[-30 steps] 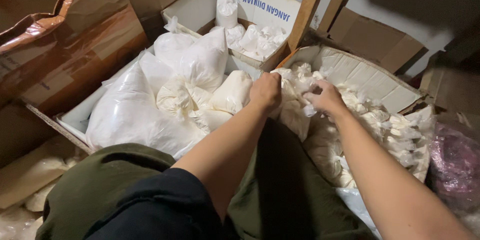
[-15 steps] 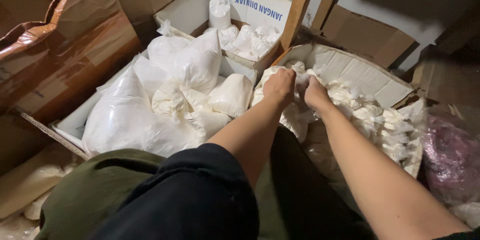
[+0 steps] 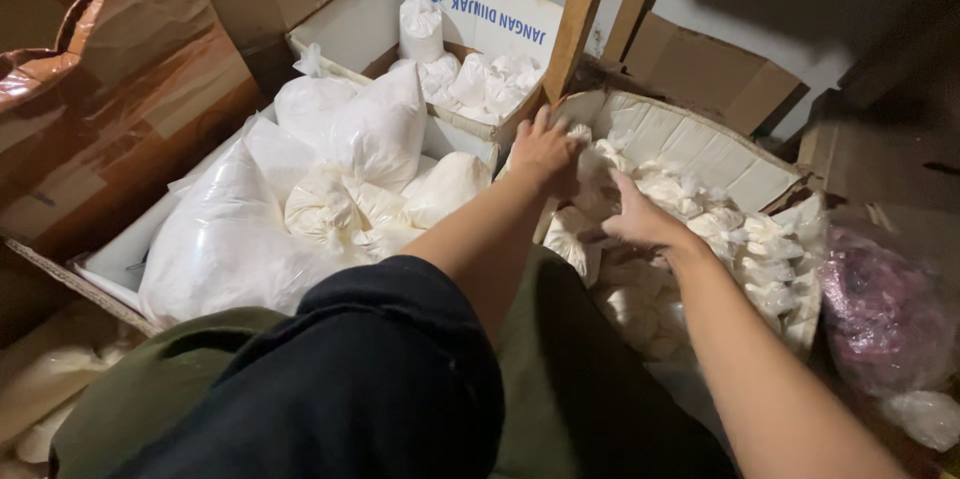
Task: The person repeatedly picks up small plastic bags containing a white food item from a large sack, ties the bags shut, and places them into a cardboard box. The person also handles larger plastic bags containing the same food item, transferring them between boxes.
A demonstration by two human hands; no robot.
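Observation:
An open cardboard box (image 3: pixel 700 144) on the right holds several small knotted plastic bags of white stuff (image 3: pixel 745 239). Both my arms reach into it. My left hand (image 3: pixel 545 151) lies on the bags at the box's near-left corner, beside a wooden post (image 3: pixel 585 9). Its fingertips are buried among the bags, so its grip is hidden. My right hand (image 3: pixel 635 217) is just right of it, with its fingers curled around one small white bag (image 3: pixel 600 179).
A bigger box on the left holds large white sacks (image 3: pixel 300 209). Behind it, a white box (image 3: pixel 360 24) contains more small bags and a white roll (image 3: pixel 420 27). Brown taped cartons (image 3: pixel 120 89) stand far left. A purple bag (image 3: pixel 880 309) lies far right. My dark-clothed knee (image 3: pixel 400 379) fills the foreground.
Both hands stay in the right box. The right hand has drawn slightly back and away from the left hand. The view has tilted a little.

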